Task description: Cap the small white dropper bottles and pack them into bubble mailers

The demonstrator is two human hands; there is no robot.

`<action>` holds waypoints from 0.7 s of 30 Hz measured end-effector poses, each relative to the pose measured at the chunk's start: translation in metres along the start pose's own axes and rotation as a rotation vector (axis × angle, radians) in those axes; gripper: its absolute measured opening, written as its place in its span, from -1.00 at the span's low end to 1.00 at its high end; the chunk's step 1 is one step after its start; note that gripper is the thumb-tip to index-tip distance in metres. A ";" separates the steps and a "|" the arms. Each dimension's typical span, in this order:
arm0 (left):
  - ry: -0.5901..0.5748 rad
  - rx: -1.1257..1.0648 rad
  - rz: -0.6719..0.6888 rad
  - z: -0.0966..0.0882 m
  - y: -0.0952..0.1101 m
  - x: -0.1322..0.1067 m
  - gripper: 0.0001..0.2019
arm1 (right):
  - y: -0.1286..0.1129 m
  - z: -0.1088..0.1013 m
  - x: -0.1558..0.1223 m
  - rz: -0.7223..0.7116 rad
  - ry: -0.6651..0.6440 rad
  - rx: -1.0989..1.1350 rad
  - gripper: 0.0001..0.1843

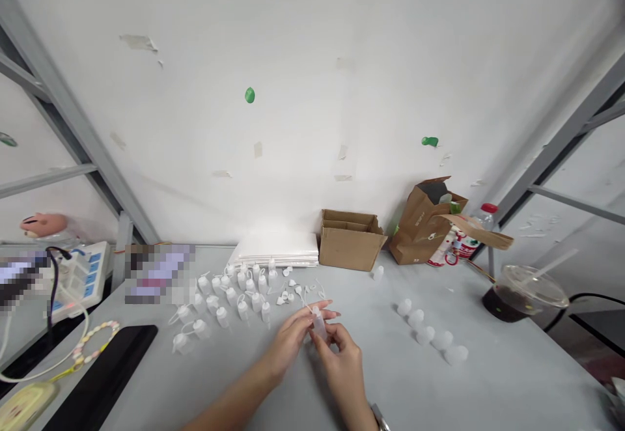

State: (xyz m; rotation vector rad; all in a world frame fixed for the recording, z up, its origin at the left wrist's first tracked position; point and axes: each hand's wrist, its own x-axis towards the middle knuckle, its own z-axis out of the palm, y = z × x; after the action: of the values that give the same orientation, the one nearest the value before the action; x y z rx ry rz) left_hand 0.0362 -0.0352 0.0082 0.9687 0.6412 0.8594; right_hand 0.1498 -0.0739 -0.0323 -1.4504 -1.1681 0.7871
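Note:
Both my hands meet over the grey table (512, 379) around one small translucent plastic bottle (319, 324). My left hand (290, 340) pinches its upper part with fingers curled. My right hand (342, 359) grips its lower part from the right. Just beyond my hands stands a cluster of several small white bottles with tethered caps (229, 294), and a few loose caps (288, 291) lie beside them. To the right, a row of several capless translucent bottles (432, 334) lies on the table.
An open cardboard box (349, 239) and a stack of white sheets (276, 249) sit by the wall. A brown paper bag (424, 222), a drink bottle (476, 229) and a lidded cup with a straw (525, 291) stand at right. A power strip (78, 278) and a black pad (105, 372) lie at left.

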 end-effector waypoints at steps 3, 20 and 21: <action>0.005 -0.038 -0.024 0.001 0.001 0.000 -0.65 | -0.001 0.001 0.001 0.057 -0.024 0.115 -0.74; -0.034 0.041 0.044 -0.004 -0.009 0.001 -0.54 | -0.005 0.001 0.008 0.165 -0.116 0.483 -0.68; -0.038 0.041 0.050 -0.004 -0.009 0.001 -0.53 | -0.004 0.001 0.008 0.149 -0.110 0.469 -0.70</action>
State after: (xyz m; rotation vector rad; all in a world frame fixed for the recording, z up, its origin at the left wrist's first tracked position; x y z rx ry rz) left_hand 0.0361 -0.0350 -0.0017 1.0393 0.6064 0.8727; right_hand 0.1503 -0.0661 -0.0274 -1.1195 -0.8827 1.1690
